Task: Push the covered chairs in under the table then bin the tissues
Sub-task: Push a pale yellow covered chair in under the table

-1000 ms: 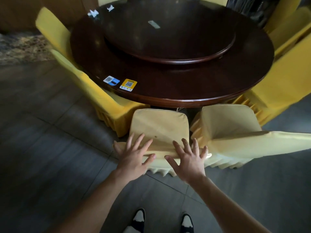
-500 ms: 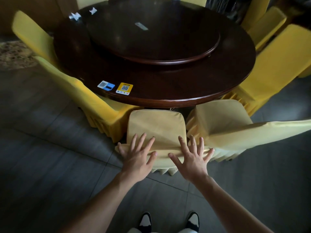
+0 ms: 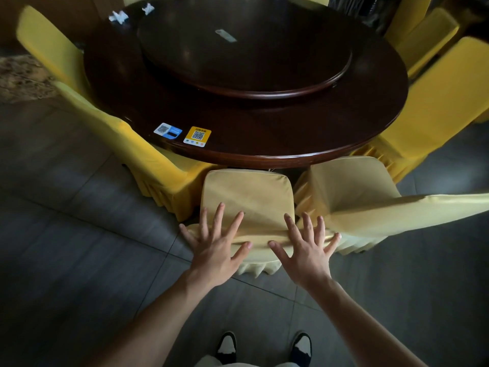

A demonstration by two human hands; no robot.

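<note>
2 hands are spread flat over the top of the backrest of the pale covered chair [image 3: 247, 197]: left hand [image 3: 215, 254] toward its left corner, right hand [image 3: 308, 251] toward its right, fingers straight and splayed, nothing gripped. The chair's seat is out of sight below the backrest, and the backrest stands just clear of the worktop [image 3: 264, 144] rim. A second pale chair [image 3: 349, 192] sits immediately right, turned askew. Brighter yellow chairs [image 3: 148, 160] flank both sides.

Handling assessment: the cover is loose, soft fabric and is bunching under the palms; it will likely slip over the frame. Pressure is best applied on the rigid top rail at both corners, evenly, to keep the chair straight. The frame appears light enough to slide on the tiled floor [image 3: 79, 234].

2 crumpled tissues [image 3: 119, 16] lie at the worktop's far-left edge, not yet collected. No bin is visible.
</note>
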